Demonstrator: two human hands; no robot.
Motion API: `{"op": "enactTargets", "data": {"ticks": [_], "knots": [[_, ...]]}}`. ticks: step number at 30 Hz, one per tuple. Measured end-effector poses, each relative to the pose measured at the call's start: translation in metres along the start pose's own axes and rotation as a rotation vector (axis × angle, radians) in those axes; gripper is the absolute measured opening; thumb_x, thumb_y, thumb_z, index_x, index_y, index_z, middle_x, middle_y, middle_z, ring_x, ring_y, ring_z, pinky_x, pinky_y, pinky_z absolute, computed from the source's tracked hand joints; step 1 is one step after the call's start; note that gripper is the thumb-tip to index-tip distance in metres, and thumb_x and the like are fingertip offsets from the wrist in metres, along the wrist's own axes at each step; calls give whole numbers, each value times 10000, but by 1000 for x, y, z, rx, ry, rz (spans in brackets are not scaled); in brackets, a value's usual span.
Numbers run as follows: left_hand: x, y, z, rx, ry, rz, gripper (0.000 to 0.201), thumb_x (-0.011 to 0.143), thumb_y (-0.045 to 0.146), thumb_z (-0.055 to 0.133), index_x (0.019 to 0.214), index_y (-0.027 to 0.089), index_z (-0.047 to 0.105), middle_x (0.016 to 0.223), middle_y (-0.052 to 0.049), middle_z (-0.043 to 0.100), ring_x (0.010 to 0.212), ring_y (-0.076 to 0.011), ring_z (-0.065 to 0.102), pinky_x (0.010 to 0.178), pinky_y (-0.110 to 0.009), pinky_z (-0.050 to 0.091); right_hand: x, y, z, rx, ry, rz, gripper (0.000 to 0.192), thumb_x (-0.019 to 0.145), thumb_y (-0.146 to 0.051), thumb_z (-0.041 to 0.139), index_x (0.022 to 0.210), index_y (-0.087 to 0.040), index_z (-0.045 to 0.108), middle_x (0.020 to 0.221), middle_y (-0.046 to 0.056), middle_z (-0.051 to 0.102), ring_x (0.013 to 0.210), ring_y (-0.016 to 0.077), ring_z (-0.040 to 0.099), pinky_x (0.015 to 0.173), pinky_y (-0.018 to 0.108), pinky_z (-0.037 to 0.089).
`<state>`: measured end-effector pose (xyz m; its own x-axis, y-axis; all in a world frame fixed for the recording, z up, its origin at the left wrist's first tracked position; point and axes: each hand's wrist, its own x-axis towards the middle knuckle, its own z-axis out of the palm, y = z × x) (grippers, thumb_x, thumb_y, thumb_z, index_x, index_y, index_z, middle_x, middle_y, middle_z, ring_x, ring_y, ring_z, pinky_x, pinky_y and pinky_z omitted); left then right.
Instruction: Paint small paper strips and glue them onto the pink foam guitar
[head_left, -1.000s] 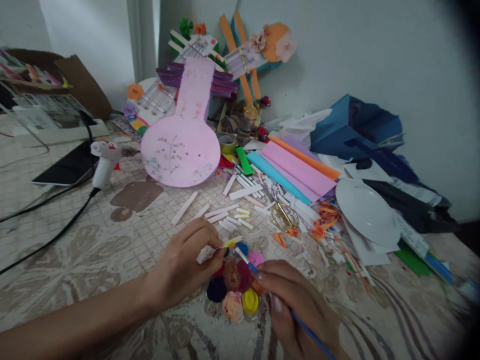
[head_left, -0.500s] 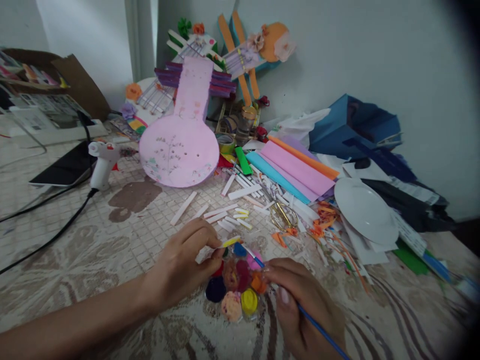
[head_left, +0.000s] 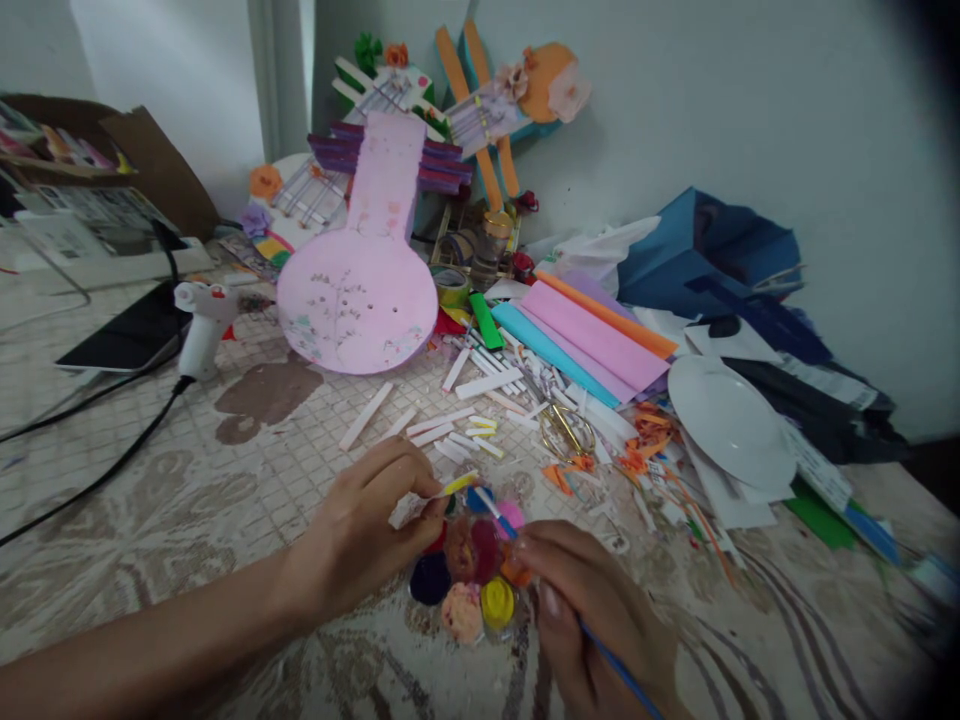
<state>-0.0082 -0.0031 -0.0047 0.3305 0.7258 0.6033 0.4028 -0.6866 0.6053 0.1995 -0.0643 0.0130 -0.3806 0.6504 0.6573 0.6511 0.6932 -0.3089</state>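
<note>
Between thumb and finger, my left hand [head_left: 375,520] pinches a small strip [head_left: 459,484] with yellow paint on it. My right hand [head_left: 592,610] grips a blue paintbrush [head_left: 615,665], its tip beside the strip's far end; whether they touch I cannot tell. Under both hands lies a round cluster of paint pots [head_left: 498,604] in several colours, among them yellow, peach, dark blue, red, orange and pink. Just beyond the strip are more small white strips [head_left: 450,450], some tipped with yellow.
A pink guitar-shaped craft piece [head_left: 356,300] leans at the back. Left of it stand a glue gun [head_left: 202,325] with its cord and a black tablet [head_left: 120,330]. Gold-handled scissors [head_left: 568,428], coloured paper sheets [head_left: 589,340], orange scraps and a white plate [head_left: 731,420] lie to the right.
My right hand and the paintbrush have shifted slightly left, bringing the brush tip closer to the strip. My left hand stays almost where it was.
</note>
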Motion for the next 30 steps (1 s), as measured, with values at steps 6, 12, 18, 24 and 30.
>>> {"op": "enactTargets", "data": {"ticks": [6,12,18,24,30], "knots": [[-1,-1,0,7,3,14,190,732,0,587,775,175,523,746,10,546,700,-112,524,620,-235,436,-1,0,0,-37,-3,37,271,848,-107,434,1094,-133,545,1027,76,604,1000,131,581,862,212,508],[-1,0,0,4,5,7,187,743,1,564,776,181,526,747,7,550,703,-115,532,610,-233,442,-4,1,1,-50,12,-17,272,851,-139,427,1092,-145,552,1009,84,628,984,153,601,818,242,540],[-1,1,-1,19,-1,11,194,735,-7,575,777,175,522,750,6,553,701,-109,526,611,-230,439,-2,1,-2,-20,-17,23,266,842,-120,438,1087,-129,543,988,89,631,957,151,615,808,240,541],[1,0,-1,24,-2,22,198,731,-9,573,776,177,522,739,9,549,689,-111,524,603,-231,438,0,0,-3,-37,13,45,243,842,-109,440,1055,-131,554,969,76,627,948,131,603,817,216,522],[1,1,-1,34,-1,27,195,738,-8,574,777,174,519,747,4,557,702,-112,531,616,-233,443,-1,-2,-3,-33,-8,32,248,847,-121,433,1062,-139,555,985,73,628,973,135,600,827,227,523]]}}
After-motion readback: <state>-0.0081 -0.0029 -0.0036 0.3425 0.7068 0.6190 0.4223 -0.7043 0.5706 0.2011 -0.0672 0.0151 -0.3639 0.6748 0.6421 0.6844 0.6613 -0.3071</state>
